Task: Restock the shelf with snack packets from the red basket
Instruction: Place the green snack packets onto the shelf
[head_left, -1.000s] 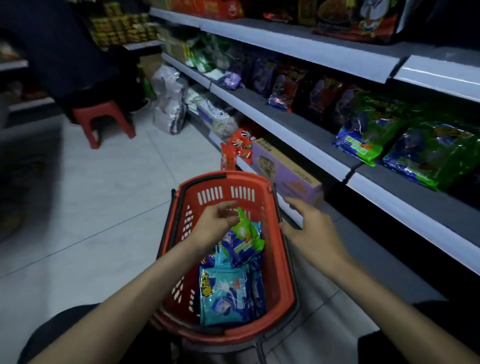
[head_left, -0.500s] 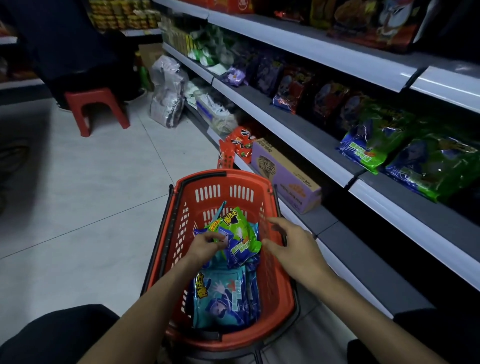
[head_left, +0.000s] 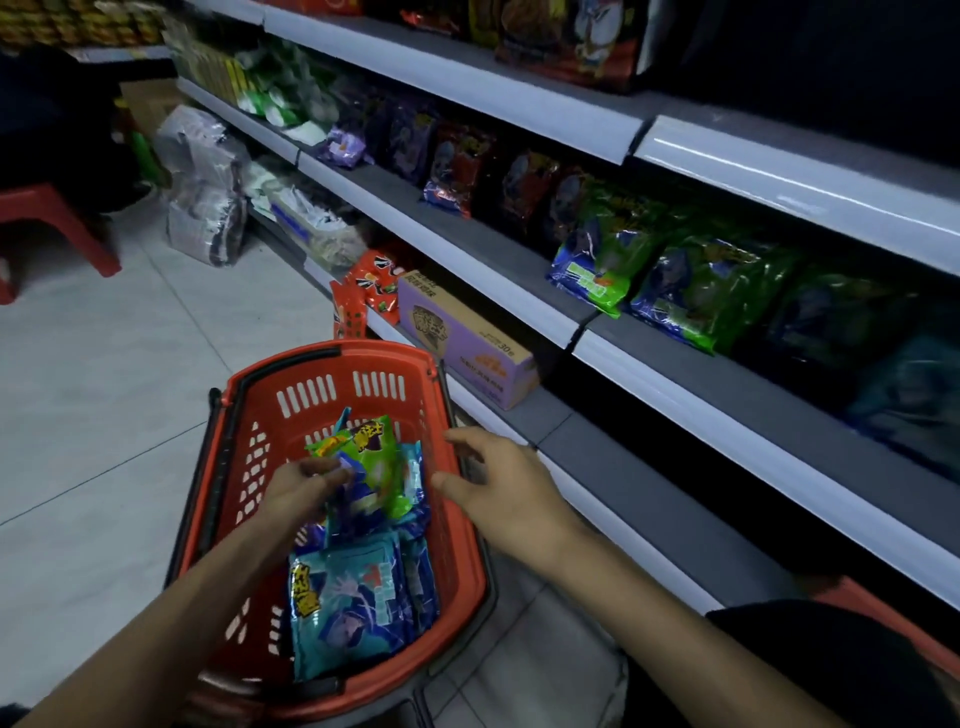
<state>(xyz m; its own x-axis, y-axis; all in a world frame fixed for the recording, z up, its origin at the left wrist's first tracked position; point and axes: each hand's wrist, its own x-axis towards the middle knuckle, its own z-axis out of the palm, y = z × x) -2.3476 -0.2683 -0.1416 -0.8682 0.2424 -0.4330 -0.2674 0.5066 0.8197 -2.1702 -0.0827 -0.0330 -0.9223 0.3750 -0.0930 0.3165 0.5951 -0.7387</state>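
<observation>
Tiled floor (head_left: 104, 395), shelf (head_left: 519, 291) at right. Left hand (head_left: 301, 491) fingers pinch green packet (head_left: 371, 467) in red basket (head_left: 249, 467); right hand (head_left: 511, 499) fingers spread, empty.

Two hands are in view, the left hand (head_left: 301, 486) and the right hand (head_left: 506, 493). There is one red basket (head_left: 343, 384), one green packet (head_left: 376, 467) on top, and one light blue packet (head_left: 345, 608) fully showing; others beneath cannot be counted. One purple box (head_left: 467, 338) and one red stool (head_left: 47, 223).
</observation>
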